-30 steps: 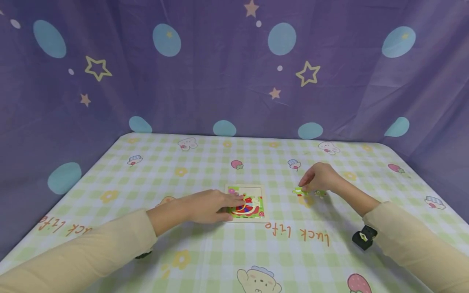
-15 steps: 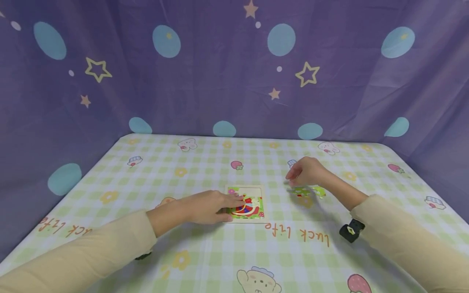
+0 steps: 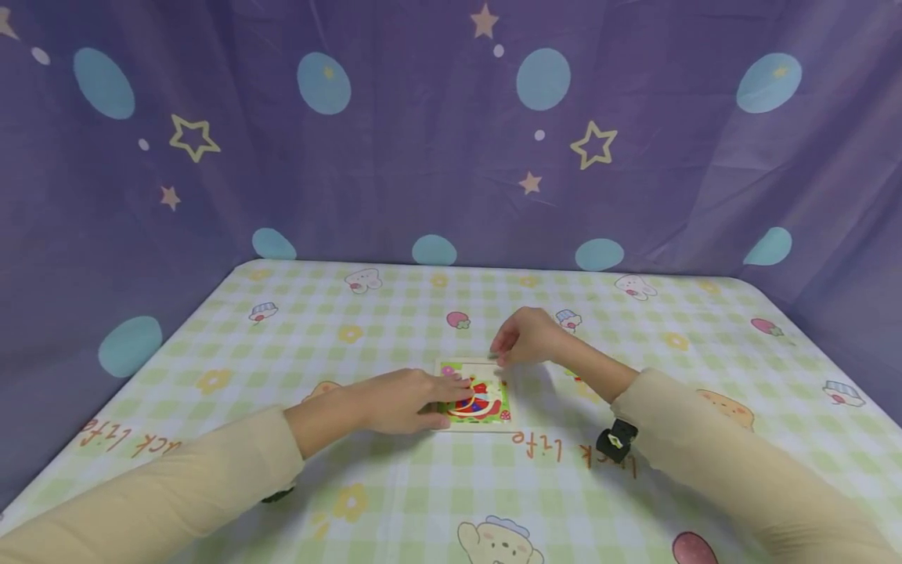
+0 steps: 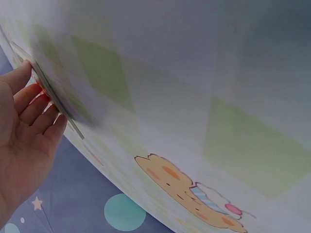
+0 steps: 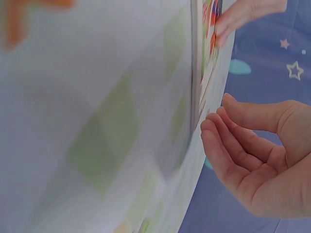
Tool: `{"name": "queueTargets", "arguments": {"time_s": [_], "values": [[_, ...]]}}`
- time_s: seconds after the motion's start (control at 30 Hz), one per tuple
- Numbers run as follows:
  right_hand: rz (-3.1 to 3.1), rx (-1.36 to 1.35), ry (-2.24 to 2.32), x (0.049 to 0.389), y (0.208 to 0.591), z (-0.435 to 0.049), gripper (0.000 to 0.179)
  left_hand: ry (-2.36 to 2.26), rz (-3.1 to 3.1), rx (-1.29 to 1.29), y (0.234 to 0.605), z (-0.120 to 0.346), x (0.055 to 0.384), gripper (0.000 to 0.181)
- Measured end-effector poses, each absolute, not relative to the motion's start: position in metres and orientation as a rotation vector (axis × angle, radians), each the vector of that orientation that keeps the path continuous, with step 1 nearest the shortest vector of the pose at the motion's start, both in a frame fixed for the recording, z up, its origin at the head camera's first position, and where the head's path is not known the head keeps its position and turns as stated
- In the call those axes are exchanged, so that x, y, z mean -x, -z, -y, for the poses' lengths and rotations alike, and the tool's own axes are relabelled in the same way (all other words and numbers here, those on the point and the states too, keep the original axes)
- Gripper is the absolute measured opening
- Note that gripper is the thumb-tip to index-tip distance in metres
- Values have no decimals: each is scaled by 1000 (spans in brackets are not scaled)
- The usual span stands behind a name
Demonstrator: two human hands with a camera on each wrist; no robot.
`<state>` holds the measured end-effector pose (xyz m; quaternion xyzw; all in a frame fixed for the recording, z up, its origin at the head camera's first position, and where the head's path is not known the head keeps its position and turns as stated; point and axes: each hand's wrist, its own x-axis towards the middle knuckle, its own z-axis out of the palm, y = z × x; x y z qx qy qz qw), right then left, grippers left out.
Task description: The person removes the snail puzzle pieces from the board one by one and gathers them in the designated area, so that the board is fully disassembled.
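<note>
The head view showed your left hand, in its loose cream fabric sleeve, lying where it had been, nearly straight fingers across the left side of a square, pale, wood-like puzzle board with a red, green and blue picture, thumb at its near left edge. That board lay mid-table on the green-and-white checked cloth, its far right part unfilled. Your right hand had just come over from beside a small, flat green-and-red puzzle piece to the board's far right corner; I judged that this shifted the work onto the unfilled part. Its wrist arched, fingers curled close towards the thumb, the gap narrow; I could not tell whether they pinched anything or touched the rim. The piece lay farthest right, partly hidden by your right forearm.
</note>
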<state>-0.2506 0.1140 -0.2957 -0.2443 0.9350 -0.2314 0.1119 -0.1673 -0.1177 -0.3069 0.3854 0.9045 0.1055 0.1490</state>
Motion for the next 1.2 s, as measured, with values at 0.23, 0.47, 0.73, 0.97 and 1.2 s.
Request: {"name": "queueTargets", "arguments": {"time_s": [0.23, 0.47, 0.73, 0.97, 1.2], "values": [[-2690, 751, 666, 245, 296, -91, 11, -298, -2596, -1140, 307, 115, 169, 50], [-2695, 799, 642, 240, 299, -74, 9, -304, -2590, -1147, 309, 116, 171, 51], [-2739, 898, 625, 240, 302, -64, 7, -305, -2610, -1160, 309, 117, 169, 49], [-2818, 968, 606, 236, 307, -61, 6, -246, -2692, -1172, 308, 111, 163, 46], [-2816, 920, 618, 235, 308, -60, 8, -129, -2715, -1146, 304, 107, 158, 47]]}}
